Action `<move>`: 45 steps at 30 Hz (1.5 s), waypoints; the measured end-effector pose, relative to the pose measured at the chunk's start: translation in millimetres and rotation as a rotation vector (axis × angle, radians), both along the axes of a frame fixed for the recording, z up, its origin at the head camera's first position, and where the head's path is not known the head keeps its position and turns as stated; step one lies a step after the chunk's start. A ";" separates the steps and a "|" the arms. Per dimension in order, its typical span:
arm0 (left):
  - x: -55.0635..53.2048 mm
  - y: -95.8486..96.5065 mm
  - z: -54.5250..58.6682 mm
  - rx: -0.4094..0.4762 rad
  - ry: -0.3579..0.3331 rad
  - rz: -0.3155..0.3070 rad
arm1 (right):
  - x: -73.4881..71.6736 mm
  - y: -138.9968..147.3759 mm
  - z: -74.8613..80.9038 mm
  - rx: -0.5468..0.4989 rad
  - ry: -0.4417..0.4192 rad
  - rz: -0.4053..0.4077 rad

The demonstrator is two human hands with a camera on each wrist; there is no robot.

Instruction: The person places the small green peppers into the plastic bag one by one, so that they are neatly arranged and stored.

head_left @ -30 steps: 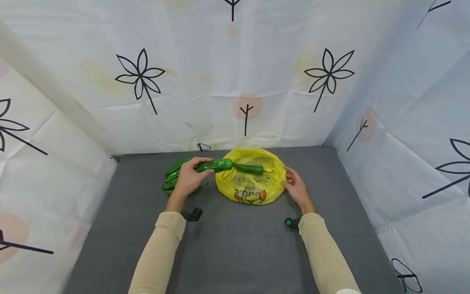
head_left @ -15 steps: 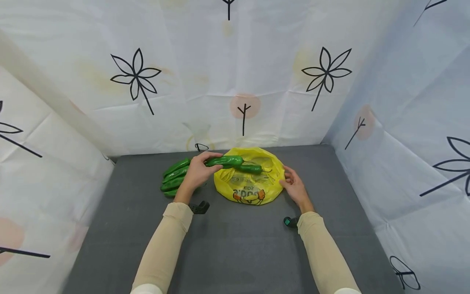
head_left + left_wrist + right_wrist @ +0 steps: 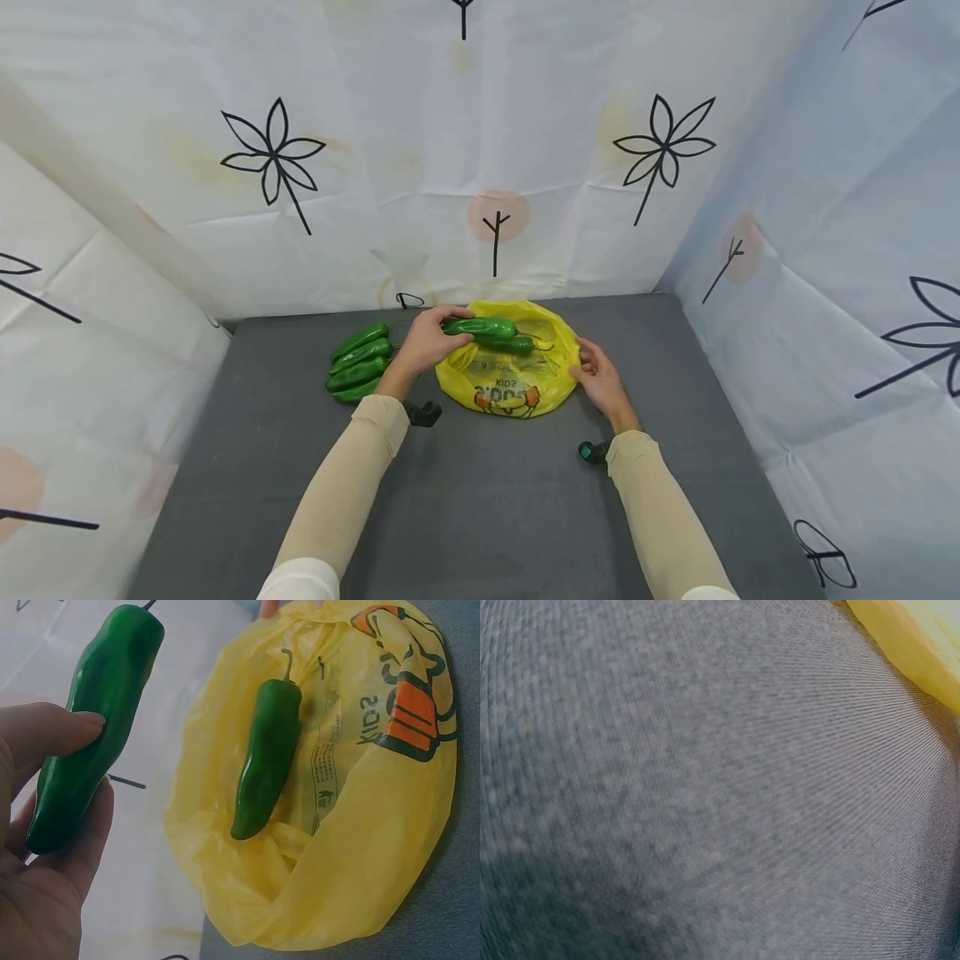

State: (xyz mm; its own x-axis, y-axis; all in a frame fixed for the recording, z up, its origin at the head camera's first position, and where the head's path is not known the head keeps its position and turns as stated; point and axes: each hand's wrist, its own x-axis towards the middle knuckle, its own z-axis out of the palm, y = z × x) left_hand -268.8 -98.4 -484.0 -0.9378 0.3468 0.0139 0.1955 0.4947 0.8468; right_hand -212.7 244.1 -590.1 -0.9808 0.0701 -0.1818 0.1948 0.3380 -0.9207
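Observation:
My left hand (image 3: 424,343) grips a long green pepper (image 3: 495,327) between thumb and fingers, over the left side of a yellow plastic bag (image 3: 461,383). In the left wrist view, this pepper points its stem upward, away from the palm. A second green pepper (image 3: 268,754) lies inside the open bag, its thin stem toward the right rim. At that rim, my right hand (image 3: 602,383) pinches the bag's edge. The right wrist view shows a corner of the yellow bag (image 3: 922,645) but not the hand.
Several green peppers (image 3: 358,367) lie side by side on the grey tabletop (image 3: 480,500), left of the bag. Behind the table hangs a white cloth (image 3: 420,167) with leaf drawings, and more cloth stands at both sides.
My left hand has carried its pepper rightward, farther over the bag, uncovering more of the peppers at left. The right hand stays at the bag's rim.

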 end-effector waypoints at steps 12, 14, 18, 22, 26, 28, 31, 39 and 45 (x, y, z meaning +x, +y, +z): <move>-13.0 12.7 -8.6 -0.041 -0.016 -0.040 | -1.9 -2.0 -0.1 0.016 -0.013 -0.004; -14.0 14.6 -12.3 -0.040 -0.031 -0.046 | -0.9 -3.1 1.8 0.027 0.000 -0.004; -15.8 17.8 -19.1 -0.048 -0.050 -0.051 | -1.2 -3.5 0.9 0.031 0.003 -0.008; -18.5 21.6 -24.1 -0.060 -0.053 -0.063 | -3.6 -2.7 -2.4 0.031 -0.009 -0.014; -19.3 28.0 -28.1 -0.090 -0.057 -0.087 | -4.9 -1.5 -3.3 0.023 -0.008 -0.015; -18.3 31.2 -29.0 -0.105 -0.061 -0.099 | -5.0 -0.7 -3.6 0.013 -0.008 -0.015; -16.6 35.2 -29.7 -0.115 -0.062 -0.107 | -4.9 -0.2 -3.5 0.015 -0.013 -0.007; -17.7 42.0 -38.0 -0.107 -0.080 -0.061 | -4.1 -0.2 -2.0 0.018 -0.020 -0.003; -17.4 48.1 -41.9 -0.149 -0.084 -0.027 | -4.1 1.0 -1.9 0.012 -0.012 0.001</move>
